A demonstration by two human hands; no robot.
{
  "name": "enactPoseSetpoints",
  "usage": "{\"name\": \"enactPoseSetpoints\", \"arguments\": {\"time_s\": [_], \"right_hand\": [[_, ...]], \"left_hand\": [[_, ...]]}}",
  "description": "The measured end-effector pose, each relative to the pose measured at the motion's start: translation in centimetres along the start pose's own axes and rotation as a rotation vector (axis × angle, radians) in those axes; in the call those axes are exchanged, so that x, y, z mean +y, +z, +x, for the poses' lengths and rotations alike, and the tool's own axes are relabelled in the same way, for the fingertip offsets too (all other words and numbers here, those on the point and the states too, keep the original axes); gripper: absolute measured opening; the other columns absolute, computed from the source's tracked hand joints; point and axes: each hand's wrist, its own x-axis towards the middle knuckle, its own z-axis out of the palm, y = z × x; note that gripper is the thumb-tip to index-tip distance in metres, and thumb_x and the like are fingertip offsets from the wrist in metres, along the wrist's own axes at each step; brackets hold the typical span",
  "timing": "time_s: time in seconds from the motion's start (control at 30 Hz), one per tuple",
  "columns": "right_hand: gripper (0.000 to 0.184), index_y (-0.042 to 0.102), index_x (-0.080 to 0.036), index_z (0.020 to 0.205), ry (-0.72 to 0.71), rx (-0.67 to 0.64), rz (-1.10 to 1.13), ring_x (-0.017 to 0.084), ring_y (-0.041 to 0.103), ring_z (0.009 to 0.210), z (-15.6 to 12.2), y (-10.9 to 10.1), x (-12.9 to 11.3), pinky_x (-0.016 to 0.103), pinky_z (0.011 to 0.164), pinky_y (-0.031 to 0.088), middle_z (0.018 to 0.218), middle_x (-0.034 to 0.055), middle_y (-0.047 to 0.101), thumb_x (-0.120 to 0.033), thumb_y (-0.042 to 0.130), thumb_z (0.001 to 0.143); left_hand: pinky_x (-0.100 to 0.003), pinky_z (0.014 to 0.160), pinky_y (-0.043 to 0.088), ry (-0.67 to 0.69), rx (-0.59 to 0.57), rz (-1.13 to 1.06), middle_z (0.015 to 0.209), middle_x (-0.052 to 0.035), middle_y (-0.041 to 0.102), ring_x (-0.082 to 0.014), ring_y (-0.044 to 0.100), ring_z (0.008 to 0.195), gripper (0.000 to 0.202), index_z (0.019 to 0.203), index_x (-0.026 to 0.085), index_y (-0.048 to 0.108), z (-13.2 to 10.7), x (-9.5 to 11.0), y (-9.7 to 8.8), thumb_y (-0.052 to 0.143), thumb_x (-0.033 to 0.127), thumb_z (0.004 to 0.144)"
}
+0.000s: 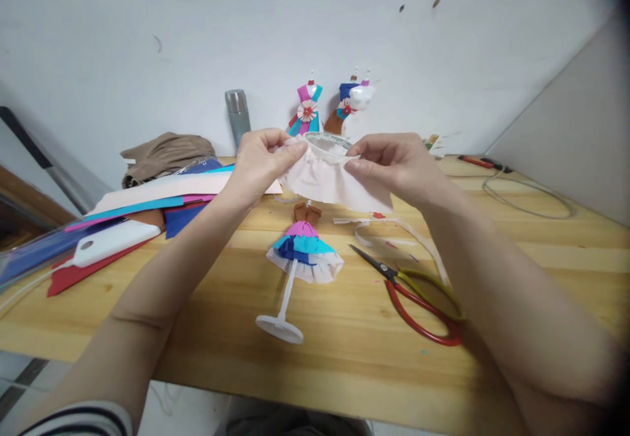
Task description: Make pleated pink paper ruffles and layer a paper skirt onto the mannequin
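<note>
Between my hands, above the table, a pale pink gathered paper ruffle (327,183) hangs from a pale tape strip (329,140) with printed lettering along its curved upper edge. My left hand (266,160) pinches the ruffle's left end between thumb and fingers. At its right end my right hand (391,163) grips the upper edge the same way. Below lies a small dress-form doll (305,239) on its side, dressed in brown, magenta, blue and pale pink paper, its white stand (279,328) toward me. Scissors (418,291) with red and yellow handles lie to its right.
Coloured paper sheets (162,190) and a white power strip (118,240) lie at left, near a brown cloth (170,153). A thermos (238,117) and dressed forms (308,109) stand by the wall. Paper strips (418,232) and a cable (529,207) are at right.
</note>
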Motion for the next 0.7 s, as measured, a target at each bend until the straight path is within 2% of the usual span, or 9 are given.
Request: {"name": "enactPoseSetpoints", "arguments": {"time_s": [0.1, 0.23, 0.37, 0.5, 0.6, 0.7], "right_hand": [[0.028, 0.064, -0.02, 0.074, -0.014, -0.019, -0.012, 0.013, 0.043, 0.059, 0.0, 0.1, 0.0, 0.027, 0.053, 0.03, 0.063, -0.0012, 0.049, -0.047, 0.07, 0.072], [0.029, 0.066, -0.02, 0.076, -0.032, -0.01, -0.047, 0.013, 0.042, 0.059, 0.0, 0.1, 0.0, 0.027, 0.053, 0.029, 0.063, -0.0011, 0.049, -0.048, 0.07, 0.072], [0.028, 0.066, -0.019, 0.076, -0.053, -0.004, -0.078, 0.013, 0.041, 0.059, 0.2, 0.0, 0.2, 0.027, 0.053, 0.029, 0.063, -0.0009, 0.049, -0.047, 0.069, 0.074], [0.028, 0.066, -0.019, 0.077, -0.061, -0.016, -0.093, 0.013, 0.042, 0.058, 0.3, -0.1, 0.6, 0.027, 0.052, 0.029, 0.062, -0.0008, 0.05, -0.046, 0.069, 0.076], [0.028, 0.065, -0.019, 0.075, -0.065, -0.01, -0.099, 0.014, 0.044, 0.059, 0.3, -0.1, 0.6, 0.028, 0.052, 0.031, 0.063, -0.0002, 0.052, -0.047, 0.07, 0.075], [0.028, 0.066, -0.02, 0.075, -0.061, -0.027, -0.082, 0.014, 0.044, 0.059, 0.3, -0.1, 0.5, 0.027, 0.052, 0.031, 0.064, -0.0002, 0.052, -0.047, 0.069, 0.075]], "left_hand": [[-0.023, 0.053, 0.036, -0.024, 0.032, 0.011, 0.059, 0.0024, 0.058, -0.0082, 0.048, 0.054, 0.02, 0.069, 0.013, 0.063, 0.2, -0.1, -0.1, 0.074, 0.031, 0.072], [-0.023, 0.053, 0.036, -0.021, -0.015, 0.039, 0.057, 0.0013, 0.059, -0.0096, 0.05, 0.054, 0.018, 0.069, 0.014, 0.064, 0.4, -0.4, -0.4, 0.076, 0.028, 0.07], [-0.022, 0.049, 0.033, 0.021, 0.004, 0.034, 0.052, 0.0025, 0.055, -0.0092, 0.048, 0.049, 0.018, 0.068, 0.016, 0.063, 0.5, -0.6, -0.7, 0.075, 0.029, 0.07], [-0.023, 0.051, 0.038, 0.062, 0.033, 0.046, 0.055, 0.0015, 0.057, -0.0104, 0.052, 0.053, 0.019, 0.067, 0.015, 0.062, 0.7, -0.4, -0.9, 0.075, 0.029, 0.072], [-0.025, 0.055, 0.044, 0.043, 0.05, 0.022, 0.06, -0.0005, 0.062, -0.0119, 0.057, 0.057, 0.02, 0.07, 0.015, 0.064, 0.8, -0.2, -1.2, 0.075, 0.031, 0.073], [-0.025, 0.056, 0.047, -0.035, -0.029, -0.007, 0.064, -0.0018, 0.065, -0.0119, 0.059, 0.057, 0.024, 0.077, 0.013, 0.068, 0.7, 0.0, -1.4, 0.078, 0.033, 0.068]]}}
